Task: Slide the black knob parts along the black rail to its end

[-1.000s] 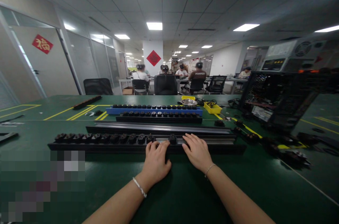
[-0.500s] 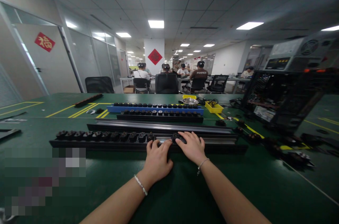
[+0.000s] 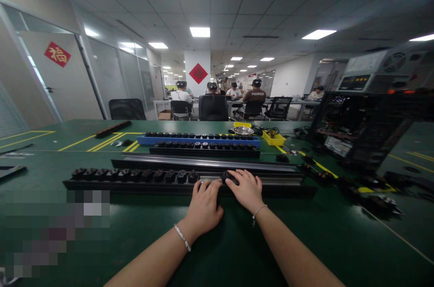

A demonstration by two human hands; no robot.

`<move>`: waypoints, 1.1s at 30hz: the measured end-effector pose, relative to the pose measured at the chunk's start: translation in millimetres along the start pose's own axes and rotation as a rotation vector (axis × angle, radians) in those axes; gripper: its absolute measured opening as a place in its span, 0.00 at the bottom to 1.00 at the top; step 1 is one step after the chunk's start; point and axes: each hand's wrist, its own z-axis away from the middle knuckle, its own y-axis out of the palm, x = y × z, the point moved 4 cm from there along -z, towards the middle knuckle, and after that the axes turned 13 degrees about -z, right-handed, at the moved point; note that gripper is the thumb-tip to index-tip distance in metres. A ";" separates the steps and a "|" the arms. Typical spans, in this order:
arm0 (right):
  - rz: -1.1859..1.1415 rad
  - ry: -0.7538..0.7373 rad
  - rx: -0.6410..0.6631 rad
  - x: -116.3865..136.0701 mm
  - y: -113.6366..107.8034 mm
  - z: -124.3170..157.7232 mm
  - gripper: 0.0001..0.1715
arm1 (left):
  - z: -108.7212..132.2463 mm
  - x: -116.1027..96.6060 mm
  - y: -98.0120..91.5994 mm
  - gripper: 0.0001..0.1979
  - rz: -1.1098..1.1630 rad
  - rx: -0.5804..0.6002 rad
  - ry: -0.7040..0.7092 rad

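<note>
A long black metal rail [image 3: 288, 190] with a silvery inner channel lies across the table in front of me. Black socket-like modules [image 3: 135, 176] fill its left part in a row. My right hand [image 3: 246, 187] has its fingers closed on a separate black module [image 3: 225, 176] at the rail's channel, right of the row; the fingers partly cover it. Close to the row's right end, my left hand [image 3: 205, 203] rests its spread fingertips on the rail, thumb apart on the near side. A bare stretch of channel shows between the row and the held module.
Behind lie another black rail [image 3: 210, 163], a shorter black rail with modules [image 3: 203, 150] and a blue rail [image 3: 200, 141]. A metal bowl [image 3: 243, 131] and yellow bin [image 3: 274, 138] stand farther back. An opened computer case [image 3: 356, 129] and loose black parts occupy the right.
My left hand has shifted slightly to the right along the rail, away from the row's last module. My right hand stays on the separate module, almost still.
</note>
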 end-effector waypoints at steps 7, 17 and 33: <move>-0.003 0.006 -0.029 0.3 1.2 0.9 0.24 | -1.4 -0.2 -2.2 0.30 -0.018 0.038 -0.001; -0.011 -0.024 -0.116 2.2 1.7 2.8 0.24 | -3.7 -1.7 -5.0 0.33 -0.076 0.109 0.023; -0.107 -0.042 -0.241 1.1 1.0 7.0 0.20 | -0.6 -0.5 -0.9 0.29 -0.103 0.085 0.031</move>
